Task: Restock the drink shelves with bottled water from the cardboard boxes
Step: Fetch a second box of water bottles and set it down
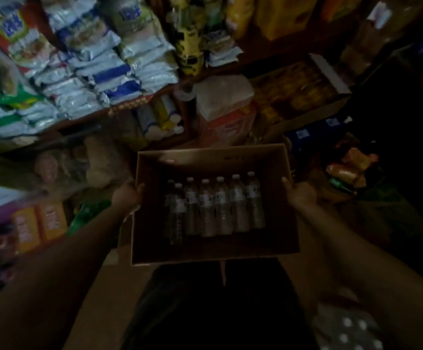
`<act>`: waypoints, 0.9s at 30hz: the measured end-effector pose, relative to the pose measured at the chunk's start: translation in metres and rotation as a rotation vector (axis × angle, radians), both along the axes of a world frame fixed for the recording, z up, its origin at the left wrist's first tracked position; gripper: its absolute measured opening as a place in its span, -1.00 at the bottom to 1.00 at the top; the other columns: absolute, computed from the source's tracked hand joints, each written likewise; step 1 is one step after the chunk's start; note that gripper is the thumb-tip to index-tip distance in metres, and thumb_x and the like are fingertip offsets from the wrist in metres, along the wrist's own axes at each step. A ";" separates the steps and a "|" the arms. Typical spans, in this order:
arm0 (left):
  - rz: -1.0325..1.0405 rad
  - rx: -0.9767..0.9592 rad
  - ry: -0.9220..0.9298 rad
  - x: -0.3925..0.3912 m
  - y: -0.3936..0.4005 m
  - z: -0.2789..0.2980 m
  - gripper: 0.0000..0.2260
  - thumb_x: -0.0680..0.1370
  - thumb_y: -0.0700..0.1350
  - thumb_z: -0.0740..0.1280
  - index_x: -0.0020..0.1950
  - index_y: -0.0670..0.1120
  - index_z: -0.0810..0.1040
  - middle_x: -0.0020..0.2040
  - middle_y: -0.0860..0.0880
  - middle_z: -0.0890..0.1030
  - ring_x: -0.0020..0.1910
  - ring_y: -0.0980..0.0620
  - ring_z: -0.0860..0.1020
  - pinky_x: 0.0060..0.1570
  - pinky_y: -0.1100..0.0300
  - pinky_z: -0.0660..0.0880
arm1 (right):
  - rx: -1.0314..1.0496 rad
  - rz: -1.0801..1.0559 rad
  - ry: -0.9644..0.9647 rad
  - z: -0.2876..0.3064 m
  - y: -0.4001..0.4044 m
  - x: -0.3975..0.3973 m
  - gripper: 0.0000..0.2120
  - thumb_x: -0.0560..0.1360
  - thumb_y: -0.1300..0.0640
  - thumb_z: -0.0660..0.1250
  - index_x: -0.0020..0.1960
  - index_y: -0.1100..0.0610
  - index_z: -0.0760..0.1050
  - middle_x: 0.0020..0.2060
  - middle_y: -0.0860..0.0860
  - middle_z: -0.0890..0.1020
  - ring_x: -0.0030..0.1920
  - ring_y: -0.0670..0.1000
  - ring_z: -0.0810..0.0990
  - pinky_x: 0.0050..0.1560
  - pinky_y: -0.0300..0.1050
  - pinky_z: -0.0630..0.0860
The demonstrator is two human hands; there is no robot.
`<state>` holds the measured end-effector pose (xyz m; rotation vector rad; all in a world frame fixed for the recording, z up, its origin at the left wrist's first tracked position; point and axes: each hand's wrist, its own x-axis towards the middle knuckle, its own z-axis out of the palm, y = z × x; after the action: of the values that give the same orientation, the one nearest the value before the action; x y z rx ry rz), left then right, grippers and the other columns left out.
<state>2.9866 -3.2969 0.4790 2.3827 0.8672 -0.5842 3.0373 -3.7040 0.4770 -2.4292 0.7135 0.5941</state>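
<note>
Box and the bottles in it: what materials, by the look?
Box: brown corrugated cardboard, matte, with plain folded walls. Bottles: likely clear thin plastic, see-through bodies with pale caps and paper-like labels; the dim, blurred view leaves this open. Left hand and right hand grip its sides.

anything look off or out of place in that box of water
Mostly tidy: the bottles lie in one row inside the cardboard box, held by left hand and right hand. Only the leftmost bottles look bunched and overlapping; the picture is too dim to judge damage.
</note>
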 end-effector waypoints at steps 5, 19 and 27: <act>0.106 -0.005 0.066 0.026 -0.012 -0.017 -0.52 0.63 0.09 0.12 0.10 -0.33 0.53 -0.02 -0.32 0.60 -0.10 -0.25 0.57 -0.10 -0.02 0.51 | 0.006 0.062 0.037 -0.034 -0.002 0.077 -0.23 0.52 -0.36 0.06 0.26 0.33 0.46 0.18 0.30 0.54 0.13 0.30 0.53 0.08 0.04 0.46; 0.182 -0.004 0.267 0.092 0.005 -0.218 -0.51 0.65 0.03 0.09 -0.06 -0.37 0.57 -0.07 -0.35 0.60 -0.08 -0.30 0.59 -0.14 0.00 0.48 | -0.057 0.302 0.207 -0.220 0.033 0.197 -0.47 0.64 -0.11 0.05 0.34 0.29 0.42 0.30 0.30 0.46 0.28 0.26 0.43 0.14 -0.08 0.33; 0.153 0.010 0.324 0.119 0.004 -0.337 -0.52 0.66 0.02 0.06 0.03 -0.38 0.55 0.03 -0.35 0.59 0.04 -0.31 0.56 -0.14 0.10 0.36 | -0.040 0.243 0.174 -0.349 0.040 0.226 -0.46 0.61 -0.10 0.15 0.08 0.40 0.55 0.08 0.37 0.57 0.11 0.32 0.54 -0.03 -0.02 0.40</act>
<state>3.1059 -3.2928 0.1421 2.2385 1.1801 -0.9199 3.2630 -3.6644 0.1283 -2.5436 0.5042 0.9040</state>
